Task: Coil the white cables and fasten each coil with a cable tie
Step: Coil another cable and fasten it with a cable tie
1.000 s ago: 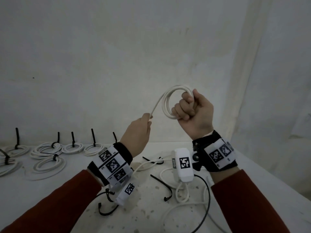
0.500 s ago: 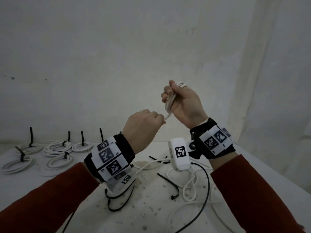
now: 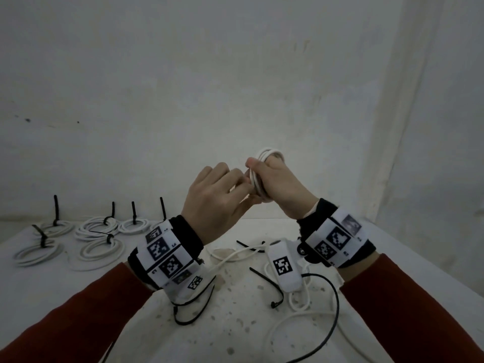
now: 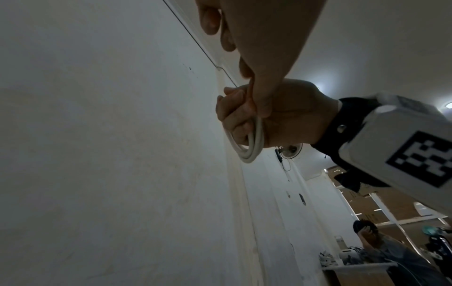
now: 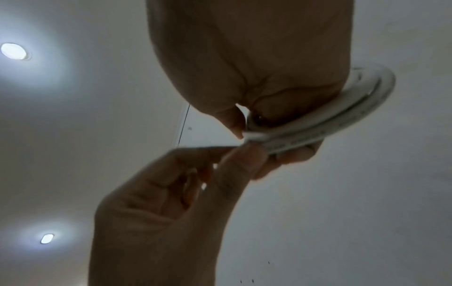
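I hold a small coil of white cable [image 3: 267,154] up in front of the wall, above the table. My right hand [image 3: 272,176] grips the coil, fingers curled round its loops and thumb on top. My left hand [image 3: 242,188] is right against it, thumb and fingers pinching the cable's loose end at the coil's left side. From the right wrist view the coil [image 5: 342,114] juts out beside the palm, and the left hand [image 5: 247,152] pinches the end from below. The left wrist view catches the coil's [image 4: 253,144] lower loop under the right fist.
Several tied coils [image 3: 98,226] with black ties sticking up lie at the table's back left. Loose black cable ties [image 3: 271,286] and uncoiled white cables [image 3: 235,255] lie on the speckled table [image 3: 235,323] under my wrists. A wall stands close behind.
The free stretch of cable between my hands is gone, wound into the coil. My left hand has moved up and right to meet the right hand, which turned its fist over.
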Demonstrator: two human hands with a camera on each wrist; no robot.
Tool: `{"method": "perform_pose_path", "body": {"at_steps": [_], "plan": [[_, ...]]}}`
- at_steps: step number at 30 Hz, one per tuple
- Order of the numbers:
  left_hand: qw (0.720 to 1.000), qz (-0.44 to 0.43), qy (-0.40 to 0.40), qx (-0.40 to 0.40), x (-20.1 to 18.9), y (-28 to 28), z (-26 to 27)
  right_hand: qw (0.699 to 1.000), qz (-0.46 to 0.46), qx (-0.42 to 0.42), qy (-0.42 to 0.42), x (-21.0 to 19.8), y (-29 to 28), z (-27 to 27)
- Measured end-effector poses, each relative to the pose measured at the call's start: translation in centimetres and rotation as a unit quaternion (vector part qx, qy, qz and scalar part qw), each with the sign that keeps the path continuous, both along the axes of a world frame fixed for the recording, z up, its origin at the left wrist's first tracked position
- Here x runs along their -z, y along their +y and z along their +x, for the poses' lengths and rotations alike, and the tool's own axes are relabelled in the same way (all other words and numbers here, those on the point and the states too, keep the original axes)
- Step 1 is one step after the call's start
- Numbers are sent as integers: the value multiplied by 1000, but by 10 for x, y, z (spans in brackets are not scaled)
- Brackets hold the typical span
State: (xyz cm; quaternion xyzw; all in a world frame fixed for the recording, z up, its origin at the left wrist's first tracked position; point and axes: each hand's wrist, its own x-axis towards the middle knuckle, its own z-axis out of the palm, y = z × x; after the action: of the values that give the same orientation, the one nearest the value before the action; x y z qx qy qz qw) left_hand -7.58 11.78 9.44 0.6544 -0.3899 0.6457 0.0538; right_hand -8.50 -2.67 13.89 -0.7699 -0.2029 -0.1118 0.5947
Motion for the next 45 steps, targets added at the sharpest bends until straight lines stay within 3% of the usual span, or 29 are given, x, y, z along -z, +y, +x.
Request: {"method": "perform_pose_path", "body": {"at_steps": [4, 6, 8, 11, 13, 15, 18, 21, 26, 28, 30, 34, 39, 42, 45], "plan": [[995, -68, 26, 66, -4, 4, -6, 999, 23, 1, 41, 17, 0, 3], [985, -118, 93, 88, -8, 12, -1, 990, 49, -69, 112, 24, -5, 4], [968, -114, 194, 108, -13, 20, 6, 969, 61, -140, 195, 27, -10, 1], [913, -9, 380, 147, -14, 26, 14, 949, 33, -193, 247, 28, -14, -2], [874, 25, 459, 159, -9, 25, 14, 950, 25, -195, 244, 26, -15, -3], [855, 9, 486, 181, -1, 22, 12, 965, 26, -140, 221, 21, -14, -5], [835, -51, 512, 195, 9, 16, 7, 989, 36, 19, 143, 19, -9, -2], [800, -64, 561, 201, 17, 9, 5, 984, 75, 134, 90, 20, -5, 7], [642, -185, 676, 311, 22, -6, -1, 973, 95, 182, 106, 17, 0, 16], [601, -233, 690, 330, 26, -10, -1, 972, 117, 157, 130, 12, -1, 17], [580, -285, 685, 336, 29, -11, 1, 968, 151, 122, 157, 10, -1, 16], [578, -365, 645, 342, 32, -6, 9, 950, 257, 105, 141, 15, -6, 20], [554, -461, 581, 379, 22, 13, 23, 923, 355, 128, 75, 34, -17, 23], [520, -510, 546, 414, 14, 23, 29, 924, 366, 90, 61, 54, -15, 15], [504, -533, 521, 435, 9, 27, 32, 947, 320, -11, 35, 74, -6, 7]]}}
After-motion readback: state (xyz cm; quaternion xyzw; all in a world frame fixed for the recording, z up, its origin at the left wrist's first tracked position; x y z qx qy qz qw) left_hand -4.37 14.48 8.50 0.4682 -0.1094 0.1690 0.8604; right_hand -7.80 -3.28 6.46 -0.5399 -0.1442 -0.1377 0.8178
